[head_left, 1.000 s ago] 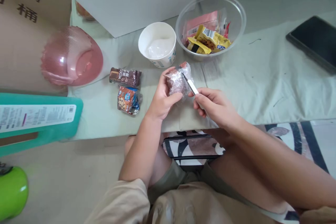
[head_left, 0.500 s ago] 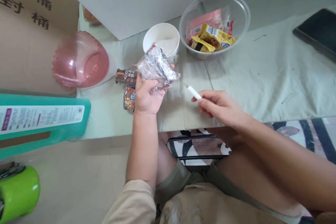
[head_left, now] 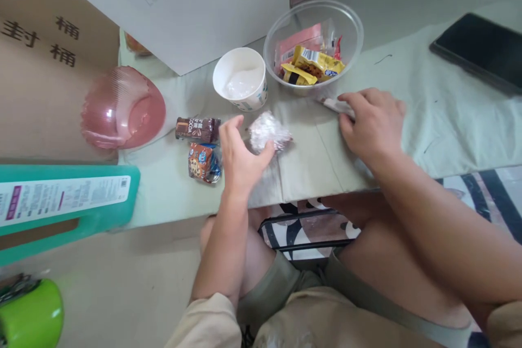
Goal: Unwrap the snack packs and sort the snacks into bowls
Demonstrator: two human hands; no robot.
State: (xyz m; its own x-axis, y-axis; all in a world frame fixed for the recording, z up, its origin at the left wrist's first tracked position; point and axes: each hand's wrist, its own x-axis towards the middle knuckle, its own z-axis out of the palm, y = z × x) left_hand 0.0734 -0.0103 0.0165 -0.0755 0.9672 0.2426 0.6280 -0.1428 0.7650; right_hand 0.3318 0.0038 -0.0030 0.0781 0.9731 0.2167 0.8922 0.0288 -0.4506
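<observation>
A crumpled bundle in clear, shiny plastic wrap (head_left: 267, 131) rests on the cloth-covered table. My left hand (head_left: 242, 160) is beside it, fingers and thumb spread apart, the thumb overlapping its near edge. Whether they touch I cannot tell. To the right, my right hand (head_left: 373, 122) pinches a slim white-handled tool (head_left: 338, 106) low over the cloth, just below the clear bowl; its tip is blurred. Left of my left hand lie a brown cocoa snack packet (head_left: 197, 129) and an orange-brown cookie packet (head_left: 203, 163).
A white paper cup (head_left: 240, 79) stands behind the bundle. The clear plastic bowl (head_left: 354, 38) holds yellow and pink packets. A pink ribbed bowl (head_left: 122, 109) and a teal container (head_left: 122, 215) are at left, a black phone (head_left: 481, 51) at right. A white box (head_left: 171, 16) blocks the back.
The plastic-wrapped bundle has gone from my left hand down onto the table, and that hand has opened. My right hand has moved up and right with the white-handled tool, nearer the cloth.
</observation>
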